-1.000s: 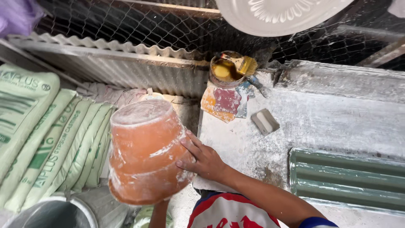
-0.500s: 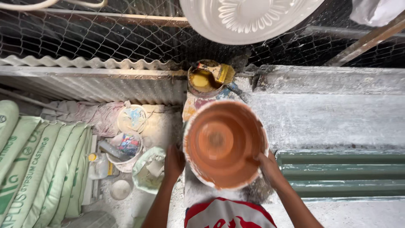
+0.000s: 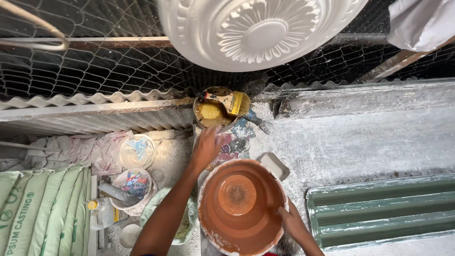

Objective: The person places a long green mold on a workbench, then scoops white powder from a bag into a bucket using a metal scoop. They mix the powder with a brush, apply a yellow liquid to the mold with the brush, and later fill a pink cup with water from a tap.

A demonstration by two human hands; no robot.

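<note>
An orange-brown plastic bucket point(image 3: 239, 204) stands upright on the dusty white bench point(image 3: 360, 142), its mouth facing up. My right hand point(image 3: 291, 223) grips its rim at the lower right. My left hand point(image 3: 207, 144) is stretched out above the bucket, fingers apart, just short of a small round tin point(image 3: 211, 114) with yellow stuff in it. A yellow-handled brush point(image 3: 234, 102) lies across that tin.
A white ornate plaster disc point(image 3: 258, 28) hangs against wire mesh at the top. Green ribbed moulds point(image 3: 384, 208) lie at the right. Green-and-white sacks point(image 3: 42, 208) are stacked at the lower left, beside small containers and rags. A grey block point(image 3: 275, 163) sits behind the bucket.
The bucket swung from the left, tilted, over to the bench and now rests upright. My left hand has let go of it and reached towards the tin.
</note>
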